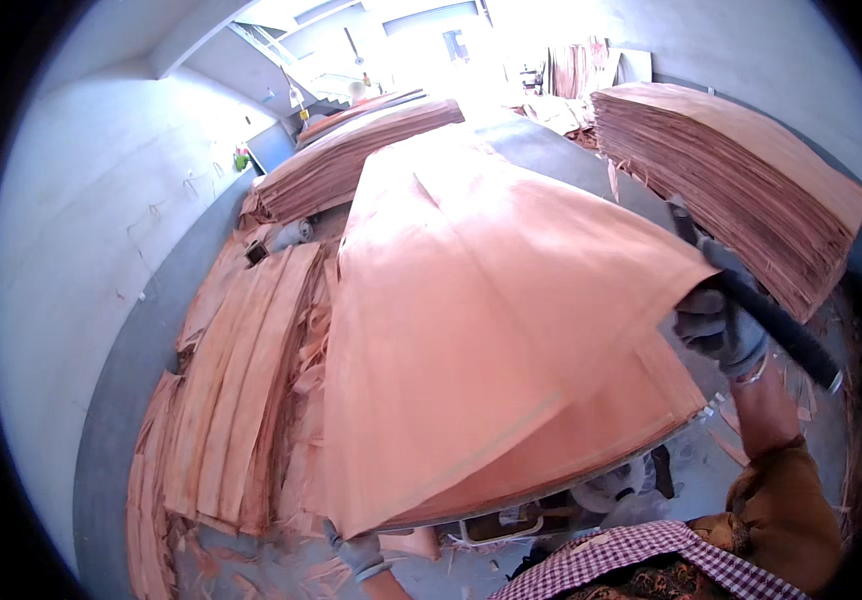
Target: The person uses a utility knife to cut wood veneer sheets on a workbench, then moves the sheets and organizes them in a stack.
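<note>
A large, thin sheet of pinkish wood veneer (pixel 461 290) spreads across the worktable in front of me, its near right side lifted and curving. Another veneer sheet (pixel 591 425) lies beneath it. My right hand (pixel 719 325), in a grey glove, is closed around a long black rod-like tool (pixel 791 340) and is up against the raised right corner of the top sheet. What the tool's far end looks like is unclear. Down at the near left corner, my gloved left hand (pixel 356 553) pinches the sheet's edge, its fingers partly hidden by the veneer.
Tall stacks of veneer stand at the far right (pixel 731 170) and far left (pixel 361 150). Long veneer strips (pixel 241 390) lie in piles left of the table, with scraps on the floor. A grey wall (pixel 61 300) runs along the left. Below the near edge is a metal frame (pixel 496 530).
</note>
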